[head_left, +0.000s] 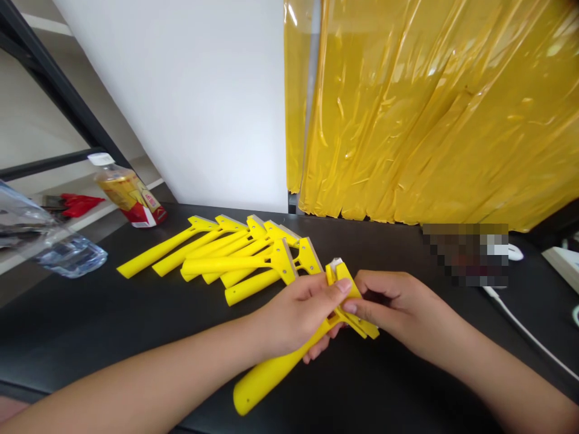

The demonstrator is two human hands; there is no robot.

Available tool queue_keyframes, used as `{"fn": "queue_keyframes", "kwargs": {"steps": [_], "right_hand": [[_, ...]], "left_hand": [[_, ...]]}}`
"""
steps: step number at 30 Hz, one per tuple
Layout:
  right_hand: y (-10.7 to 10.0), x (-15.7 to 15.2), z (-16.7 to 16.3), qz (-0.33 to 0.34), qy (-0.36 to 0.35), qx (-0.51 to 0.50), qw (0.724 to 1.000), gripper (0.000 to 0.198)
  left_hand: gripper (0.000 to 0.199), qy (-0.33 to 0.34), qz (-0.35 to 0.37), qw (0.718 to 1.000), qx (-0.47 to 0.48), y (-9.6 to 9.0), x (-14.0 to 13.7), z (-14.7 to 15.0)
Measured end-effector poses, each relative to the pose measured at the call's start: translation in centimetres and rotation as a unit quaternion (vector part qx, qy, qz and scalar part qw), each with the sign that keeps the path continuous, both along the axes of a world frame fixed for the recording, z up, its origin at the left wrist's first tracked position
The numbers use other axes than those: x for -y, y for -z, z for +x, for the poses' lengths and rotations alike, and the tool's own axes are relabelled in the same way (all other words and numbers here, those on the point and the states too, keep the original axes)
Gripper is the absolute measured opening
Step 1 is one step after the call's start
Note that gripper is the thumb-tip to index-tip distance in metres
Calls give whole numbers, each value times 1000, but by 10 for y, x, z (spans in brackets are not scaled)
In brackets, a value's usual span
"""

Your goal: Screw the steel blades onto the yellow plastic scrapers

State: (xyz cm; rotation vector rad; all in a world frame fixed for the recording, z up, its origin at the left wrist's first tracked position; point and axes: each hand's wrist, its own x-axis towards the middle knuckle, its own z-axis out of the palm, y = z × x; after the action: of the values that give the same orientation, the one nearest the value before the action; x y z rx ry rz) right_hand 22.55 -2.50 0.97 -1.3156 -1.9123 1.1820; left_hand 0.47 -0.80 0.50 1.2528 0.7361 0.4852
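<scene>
A yellow scraper (283,375) is held above the black table, its round handle slanting down to the lower left. My left hand (301,316) is closed round it near the head, the thumb lying on the head. My right hand (393,301) pinches the head's right side with thumb and fingertips. A yellow strip, perhaps a blade cover, lies along the head, and its upper end shows something whitish. Beyond my left hand lies a row of several other yellow scrapers (246,263), overlapping, with metal-edged heads pointing up and right.
On the black table (149,337) at the left stand a drink bottle (129,190) with a white cap and a clear plastic bottle (67,247) lying tilted. A white cable (529,331) runs along the right. A white panel and yellow plastic sheeting (429,120) rise behind.
</scene>
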Motion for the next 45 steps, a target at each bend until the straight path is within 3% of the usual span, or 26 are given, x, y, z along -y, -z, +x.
{"fn": "queue_keyframes", "kwargs": {"steps": [4, 8, 16, 23, 28, 33, 35, 37, 40, 43, 45], "right_hand": [[1, 2, -2, 13, -6, 8, 1000, 46], [-2, 4, 3, -18, -13, -16, 1000, 38], [2, -1, 3, -93, 1, -105, 990, 43], [5, 3, -4, -28, 31, -55, 998, 45], [-1, 1, 1, -43, 21, -54, 997, 40], [-3, -7, 21, 58, 138, -18, 989, 33], [-7, -5, 23, 86, 158, -3, 984, 36], [-12, 2, 17, 76, 136, -26, 987, 44], [-19, 15, -6, -12, 85, -114, 990, 55], [-18, 23, -27, -88, 103, -116, 984, 60], [-13, 23, -32, -126, 113, -110, 979, 58]], "left_hand": [[48, 9, -33, 999, 8, 1, 0, 2], [47, 14, -54, 998, 3, 2, -3, 1], [46, 14, -13, 1000, 22, 3, -6, -1], [24, 23, -18, 999, 18, 4, -7, -2], [22, 32, -13, 999, 6, 0, -7, -3], [26, 1, 32, 999, -33, -10, -13, -10], [27, -29, 94, 992, -76, -17, -14, -12], [24, -55, 216, 964, -144, -23, -12, -13], [16, -34, 413, 863, -289, -28, -1, -10], [16, 27, 502, 761, -410, -26, 14, -1], [21, 46, 518, 719, -462, -23, 20, 4]]}}
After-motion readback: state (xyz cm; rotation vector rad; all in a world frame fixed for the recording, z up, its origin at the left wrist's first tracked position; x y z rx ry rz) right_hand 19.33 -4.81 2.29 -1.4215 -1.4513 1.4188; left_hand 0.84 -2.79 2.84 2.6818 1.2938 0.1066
